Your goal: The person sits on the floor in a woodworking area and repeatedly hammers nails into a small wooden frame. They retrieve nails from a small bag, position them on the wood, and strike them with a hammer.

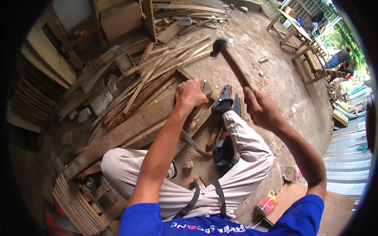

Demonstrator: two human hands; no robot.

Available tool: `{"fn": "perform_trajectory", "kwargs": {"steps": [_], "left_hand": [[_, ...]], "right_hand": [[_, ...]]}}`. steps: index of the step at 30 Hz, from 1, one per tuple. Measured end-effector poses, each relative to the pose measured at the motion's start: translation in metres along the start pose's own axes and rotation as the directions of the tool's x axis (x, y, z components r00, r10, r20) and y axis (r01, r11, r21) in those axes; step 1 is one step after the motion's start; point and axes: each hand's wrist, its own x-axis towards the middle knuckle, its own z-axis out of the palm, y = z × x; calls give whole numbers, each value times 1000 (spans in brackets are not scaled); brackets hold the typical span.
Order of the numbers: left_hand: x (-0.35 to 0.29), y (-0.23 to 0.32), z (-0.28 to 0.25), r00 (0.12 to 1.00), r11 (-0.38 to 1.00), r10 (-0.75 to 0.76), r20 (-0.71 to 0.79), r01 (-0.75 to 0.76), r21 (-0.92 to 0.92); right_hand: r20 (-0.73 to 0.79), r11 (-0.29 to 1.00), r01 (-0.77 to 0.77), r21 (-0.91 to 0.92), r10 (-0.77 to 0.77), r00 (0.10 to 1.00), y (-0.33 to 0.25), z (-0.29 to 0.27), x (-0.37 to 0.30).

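My right hand (pixel 263 108) is wrapped round the wooden handle of a hammer (pixel 235 67). The hammer is raised, its dark head up and to the left, apart from the wood. My left hand (pixel 189 94) has its fingers curled over the far end of a wooden board (pixel 130 131), beside a short crosspiece; its fingertips are partly hidden. The board runs down leftwards past my knee. My foot in a grey clog (pixel 224 96) is right beside that end. Between my legs lies a tool with a metal part and wooden handle (pixel 193 142).
Long wood strips and offcuts (pixel 157 74) cover the ground ahead left. A red and yellow can (pixel 267 204) stands near my right elbow, near corrugated metal sheets (pixel 346 157). Wooden tables (pixel 295 27) stand far right, where another person (pixel 338 59) bends over.
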Motion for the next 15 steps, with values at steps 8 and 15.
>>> {"fn": "perform_trajectory", "kwargs": {"steps": [8, 15], "left_hand": [[-2, 1, -1, 1000, 1000, 7, 15, -7, 30], [-1, -1, 2, 1000, 1000, 2, 24, -2, -11]], "right_hand": [[-31, 989, 59, 139, -55, 998, -18, -7, 7], [195, 963, -84, -255, 136, 971, 24, 10, -3]]}}
